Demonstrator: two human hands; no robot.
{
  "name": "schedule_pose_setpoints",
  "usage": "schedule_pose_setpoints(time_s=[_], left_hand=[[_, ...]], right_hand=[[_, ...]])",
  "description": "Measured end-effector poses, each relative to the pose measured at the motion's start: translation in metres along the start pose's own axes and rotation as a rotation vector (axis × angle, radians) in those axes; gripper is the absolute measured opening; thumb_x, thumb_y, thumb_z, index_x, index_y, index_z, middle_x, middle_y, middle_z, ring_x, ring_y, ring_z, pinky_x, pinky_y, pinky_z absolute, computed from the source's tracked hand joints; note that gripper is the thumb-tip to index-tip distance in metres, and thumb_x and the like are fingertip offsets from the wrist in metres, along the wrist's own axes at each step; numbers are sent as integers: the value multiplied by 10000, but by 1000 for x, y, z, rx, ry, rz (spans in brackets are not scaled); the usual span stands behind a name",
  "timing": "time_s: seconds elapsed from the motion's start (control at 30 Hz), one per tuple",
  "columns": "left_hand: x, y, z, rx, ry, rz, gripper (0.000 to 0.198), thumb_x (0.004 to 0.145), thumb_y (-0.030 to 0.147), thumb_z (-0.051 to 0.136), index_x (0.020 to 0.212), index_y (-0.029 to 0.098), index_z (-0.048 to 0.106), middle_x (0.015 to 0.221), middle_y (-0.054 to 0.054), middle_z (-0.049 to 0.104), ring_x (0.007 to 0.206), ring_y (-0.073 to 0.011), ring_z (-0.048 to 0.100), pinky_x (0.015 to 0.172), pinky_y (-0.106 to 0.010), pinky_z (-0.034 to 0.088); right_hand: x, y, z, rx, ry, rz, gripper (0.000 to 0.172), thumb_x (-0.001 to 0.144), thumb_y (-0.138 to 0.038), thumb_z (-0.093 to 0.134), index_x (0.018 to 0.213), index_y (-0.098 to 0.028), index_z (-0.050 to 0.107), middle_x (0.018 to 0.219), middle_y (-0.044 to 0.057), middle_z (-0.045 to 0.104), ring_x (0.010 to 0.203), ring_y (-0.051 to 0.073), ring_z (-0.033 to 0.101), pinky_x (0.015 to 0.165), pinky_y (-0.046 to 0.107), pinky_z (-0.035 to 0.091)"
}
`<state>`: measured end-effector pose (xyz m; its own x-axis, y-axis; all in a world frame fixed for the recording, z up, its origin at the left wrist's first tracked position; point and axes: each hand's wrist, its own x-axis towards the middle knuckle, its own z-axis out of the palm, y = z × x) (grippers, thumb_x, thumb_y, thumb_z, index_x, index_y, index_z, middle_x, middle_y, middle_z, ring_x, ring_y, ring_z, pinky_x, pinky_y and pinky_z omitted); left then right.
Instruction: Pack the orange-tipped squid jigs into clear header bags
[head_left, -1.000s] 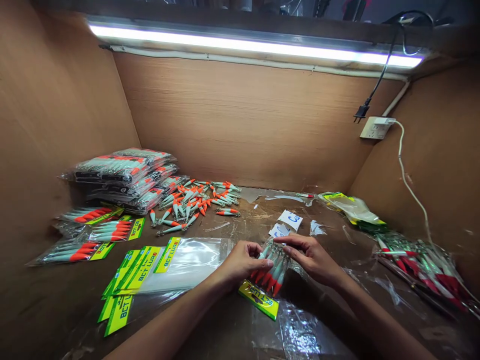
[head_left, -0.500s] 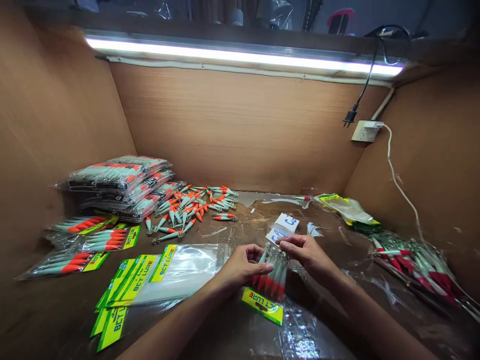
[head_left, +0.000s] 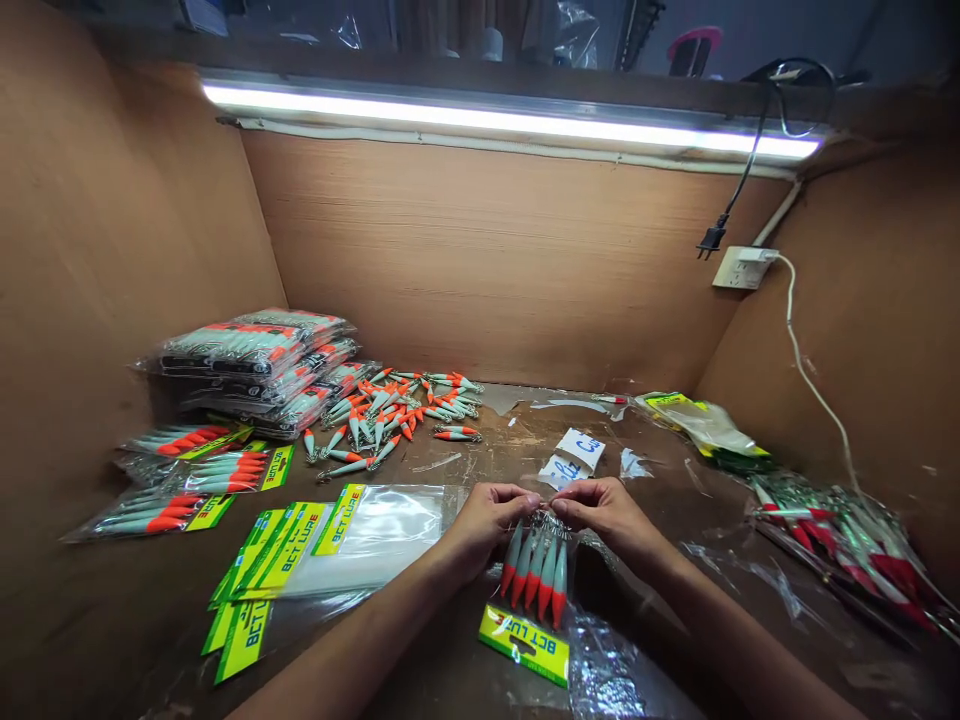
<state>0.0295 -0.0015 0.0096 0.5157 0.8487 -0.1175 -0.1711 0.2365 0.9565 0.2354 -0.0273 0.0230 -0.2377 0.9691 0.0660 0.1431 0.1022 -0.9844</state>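
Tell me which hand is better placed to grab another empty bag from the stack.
Left, probably. The left hand sits right beside the empty bags; the right hand would have to cross over the lure bag both pinch.

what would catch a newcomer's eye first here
At the near middle, the left hand and right hand pinch the top of a clear plastic bag of pale green, orange-tipped fishing lures. Behind them a loose heap of the same lures lies beside a stack of filled packs at far left, under a bright white strip light.
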Motion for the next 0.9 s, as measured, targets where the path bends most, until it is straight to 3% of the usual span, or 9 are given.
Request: schedule_pose_setpoints(time_s=[0.13,0.2,0.3,0.33,0.43,0.6,0.7,0.77,0.9], left_hand=[[4,-2,-2,28,21,61,411,726,488,772,878,107,750,801,-68,711,647,-143,594,603,-238,424],[7,-3,-4,109,60,134,411,753,486,745,881,96,758,810,-80,722,641,-143,588,601,-236,415],[9,-2,-5,222,141,169,440,784,489,700,922,77,766,813,-96,733,618,-148,574,577,-238,399],[8,-1,-5,259,156,189,438,793,479,687,956,80,767,828,-96,737,633,-157,581,584,-242,404],[3,3,-4,414,142,343,366,848,410,613,996,117,774,839,-63,742,724,-182,606,653,-250,424],[-7,6,-4,671,196,425,358,876,351,516,748,134,770,644,10,673,644,-161,545,585,-230,343],[-7,3,-6,684,203,402,375,867,361,515,715,128,767,635,2,676,640,-168,547,570,-233,331],[-6,0,-6,638,186,400,382,866,382,526,739,127,780,655,-15,696,660,-179,569,581,-236,348],[-1,-1,-5,349,158,323,345,814,416,642,936,130,792,816,-64,756,720,-185,616,623,-242,411]], right_hand=[[3,8,-1,-70,-35,14,388,794,-498,729,870,-120,766,659,19,653,596,138,543,589,263,424],[2,9,0,-217,84,-57,365,825,-456,709,993,-135,748,723,38,682,643,175,586,617,295,463],[-2,1,7,-576,405,-403,341,911,-319,629,1233,-206,648,1021,84,701,919,243,620,814,378,497],[-2,-3,12,-705,438,-532,325,938,-267,589,1259,-227,627,1100,88,684,998,248,598,875,392,481],[0,-19,29,-1057,288,-700,287,962,-155,521,1217,-224,634,1106,87,678,1004,242,570,870,372,468],[13,-32,50,-1408,188,-553,120,901,-98,572,870,-186,646,855,66,667,804,222,561,710,321,434],[19,-28,51,-1364,184,-532,141,874,-78,568,800,-181,629,825,67,664,799,220,569,711,315,419],[25,-21,45,-1131,234,-487,117,869,-118,579,802,-184,649,827,64,680,823,220,593,735,312,427],[38,-16,5,-704,458,-320,302,965,-338,450,873,-177,688,790,71,706,708,197,635,658,296,471]])
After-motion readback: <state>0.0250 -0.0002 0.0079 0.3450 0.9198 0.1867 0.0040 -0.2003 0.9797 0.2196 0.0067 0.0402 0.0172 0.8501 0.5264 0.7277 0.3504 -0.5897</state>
